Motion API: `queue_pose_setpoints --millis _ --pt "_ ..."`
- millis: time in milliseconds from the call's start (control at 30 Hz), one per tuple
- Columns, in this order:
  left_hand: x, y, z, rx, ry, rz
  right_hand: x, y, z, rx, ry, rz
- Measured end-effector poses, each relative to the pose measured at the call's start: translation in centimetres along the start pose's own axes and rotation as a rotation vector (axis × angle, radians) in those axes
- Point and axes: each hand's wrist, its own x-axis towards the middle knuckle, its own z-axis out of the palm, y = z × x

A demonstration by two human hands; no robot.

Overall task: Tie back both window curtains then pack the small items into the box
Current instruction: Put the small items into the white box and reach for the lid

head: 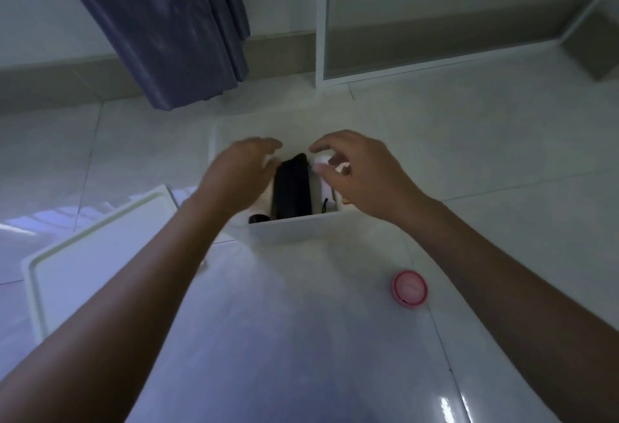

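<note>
Both hands over box (pixel 294 230): left hand (pixel 239 176) open, empty; right hand (pixel 355 171) pinching white item (pixel 323 163). Risk: pink tin (pixel 409 288), 5 o'clock on floor, gets overlooked.

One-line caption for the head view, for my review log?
Both hands, left hand and right hand, reach into the white box beside a black case; pink round case waits on the floor.

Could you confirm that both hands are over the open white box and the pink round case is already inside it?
Not quite: the pink case lies on the floor outside the box, as the head view shows. Both hands, left and right, are over the open box.
</note>
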Motion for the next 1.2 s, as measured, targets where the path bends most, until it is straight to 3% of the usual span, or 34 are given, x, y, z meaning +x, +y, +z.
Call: queue_pose_setpoints --millis 100,200,300,433,567,767,867,1000,1100,1200 --pt "-1.2 -1.5 -0.7 -0.051 0.289 0.016 -5.3 -0.5 -0.4 -0.071 0.358 -0.124" --pt "-2.4 -3.1 0.5 -0.072 0.339 -0.145 -11.0 1.1 2.0 -0.143 0.469 -0.129" --pt "-2.8 -3.3 1.3 -0.142 0.28 -0.328 -15.8 3.9 4.2 -0.225 0.361 -0.04" --pt "-2.7 -2.7 0.9 -0.254 0.275 -0.417 -21.0 7.5 6.2 -0.368 0.087 0.209" --pt "-2.7 -3.2 1.1 -0.263 0.274 -0.448 -23.4 9.2 6.5 -0.401 0.063 0.284" --pt "-2.8 -2.9 0.9 -0.28 0.29 -0.462 -22.1 8.5 6.0 -0.269 0.165 0.357" --pt "-2.8 -2.9 0.8 -0.27 0.291 -0.468 -20.3 6.6 4.6 -0.14 0.365 0.324" --pt "-2.9 -2.9 0.7 -0.293 0.312 -0.469 -15.0 2.4 0.7 -0.096 0.63 0.145" --pt "-2.9 -2.8 0.7 -0.307 0.323 -0.453 -10.1 0.3 -1.4 -0.062 0.623 0.03" --pt "-3.0 -2.8 0.7 -0.325 0.332 -0.457 -4.5 -0.9 -2.1 0.024 0.486 0.008"
